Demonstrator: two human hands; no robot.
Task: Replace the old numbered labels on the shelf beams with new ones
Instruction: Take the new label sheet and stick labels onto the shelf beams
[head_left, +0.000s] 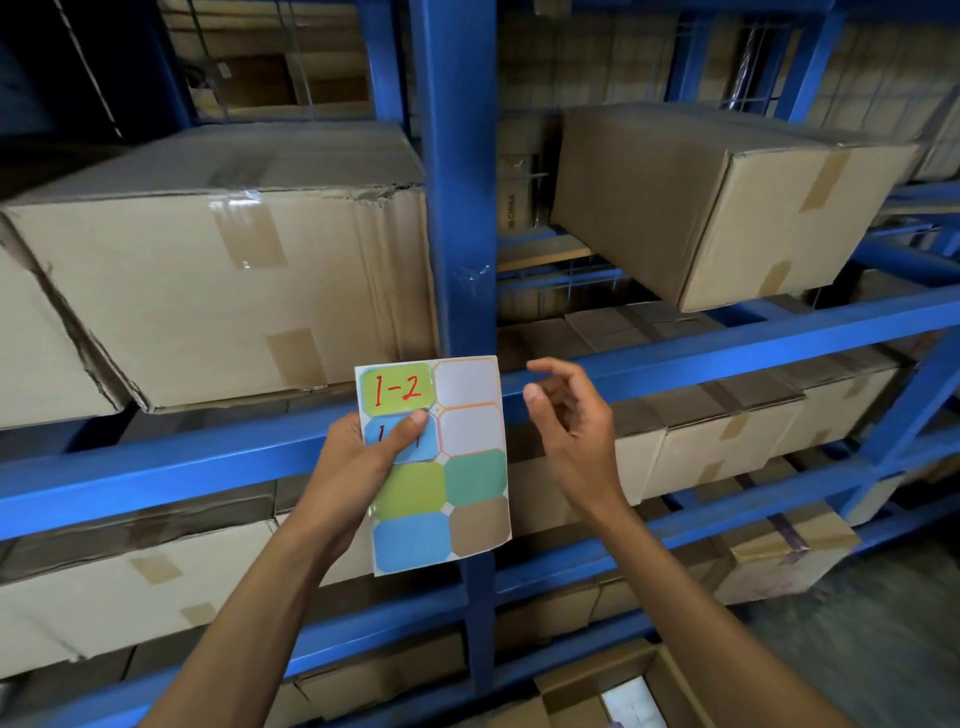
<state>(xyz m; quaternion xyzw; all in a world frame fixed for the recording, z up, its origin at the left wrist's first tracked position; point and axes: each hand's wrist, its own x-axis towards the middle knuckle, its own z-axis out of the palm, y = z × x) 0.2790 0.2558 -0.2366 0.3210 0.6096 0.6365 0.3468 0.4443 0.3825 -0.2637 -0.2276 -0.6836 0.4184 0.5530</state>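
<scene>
Head view: left hand (363, 457) grips a label sheet (434, 465) upright before the blue upright post (457, 176), thumb pressed on a blue label (402, 434) just below the green "1-2" label (397, 389). Two top right cells are peeled bare. Right hand (571, 410) hovers beside the sheet, fingers loosely curled, holding nothing. Shelf beam (727, 343) runs behind both hands; boxes (218, 270) sit above it.

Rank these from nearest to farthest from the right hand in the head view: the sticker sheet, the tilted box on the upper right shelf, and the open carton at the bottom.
From the right hand:
1. Sticker sheet, just to its left, held by the left hand.
2. Tilted box, above and to the right on the upper shelf.
3. Open carton, below at the bottom edge.
</scene>
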